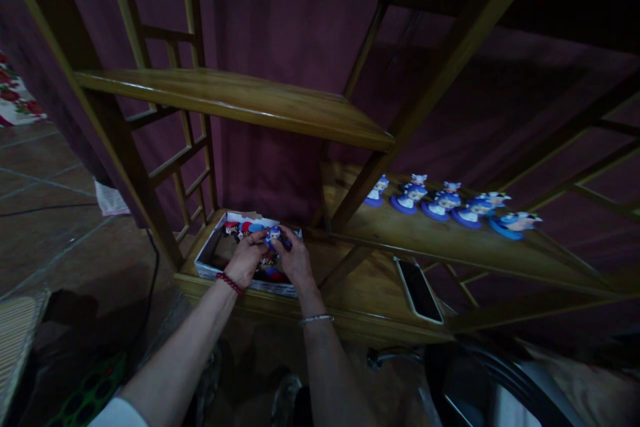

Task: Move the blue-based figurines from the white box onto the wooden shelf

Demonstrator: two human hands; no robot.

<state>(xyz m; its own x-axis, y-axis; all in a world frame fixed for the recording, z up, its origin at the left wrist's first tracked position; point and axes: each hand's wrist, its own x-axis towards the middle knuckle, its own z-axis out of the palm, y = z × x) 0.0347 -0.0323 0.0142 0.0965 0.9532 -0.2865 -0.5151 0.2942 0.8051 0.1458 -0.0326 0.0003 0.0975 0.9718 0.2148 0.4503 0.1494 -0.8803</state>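
Together, left fingers (258, 239) and right fingers (288, 237) grasp a purple figurine (274, 234) — parted just around it.

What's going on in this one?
A person's left hand and right hand hold a small purple-haired figurine between them, over an open box with more figurines inside. To the right, five figurines on round bases stand in a row on a wooden shelf; a smartphone lies on the board below.
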